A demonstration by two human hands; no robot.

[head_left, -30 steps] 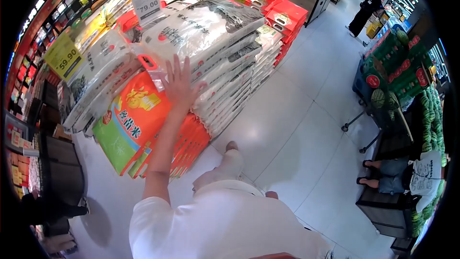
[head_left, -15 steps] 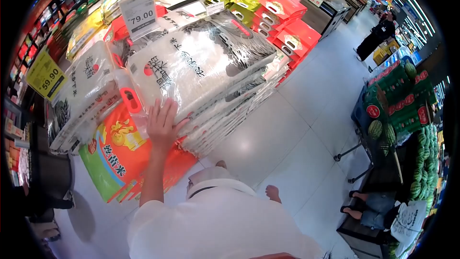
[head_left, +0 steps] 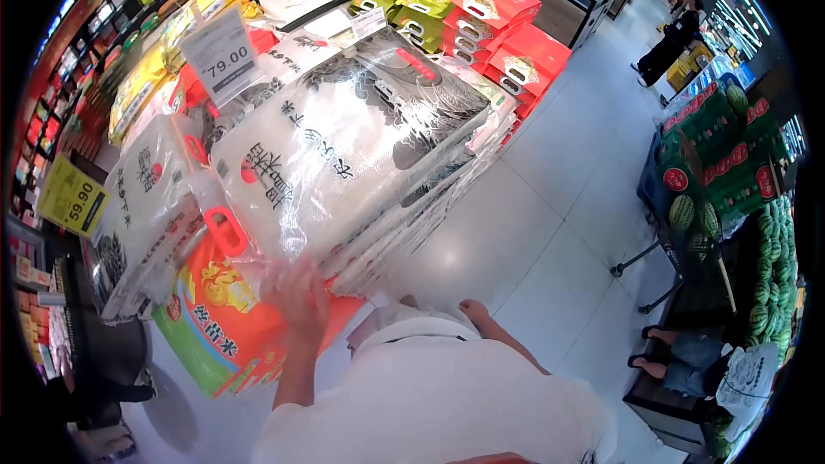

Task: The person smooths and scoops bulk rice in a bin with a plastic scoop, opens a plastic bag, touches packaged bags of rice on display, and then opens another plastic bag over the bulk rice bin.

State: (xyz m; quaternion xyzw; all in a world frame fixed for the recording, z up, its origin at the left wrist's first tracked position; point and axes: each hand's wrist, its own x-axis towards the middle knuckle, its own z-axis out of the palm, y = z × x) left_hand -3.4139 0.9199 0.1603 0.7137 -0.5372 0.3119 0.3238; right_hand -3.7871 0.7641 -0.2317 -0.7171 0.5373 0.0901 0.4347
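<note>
My left hand is blurred by motion at the near edge of a stack of clear-wrapped rice bags. Its fingers look loosely spread, and I see nothing held in them. The top white rice bag lies flat, with black lettering and a red carry handle close to my hand. Under and beside my hand is an orange and green rice bag. My right hand hangs low by my waist, away from the bags; its fingers are too small and indistinct to read.
Price signs and a yellow tag stand among the bags. Red packs and green packs are stacked behind. At right are a trolley with watermelons, more melons, and a seated person; another person stands farther off.
My left hand has moved off the face of the top bag, down towards its near edge. My right hand has risen and moved in closer to my waist. The view has shifted slightly.
</note>
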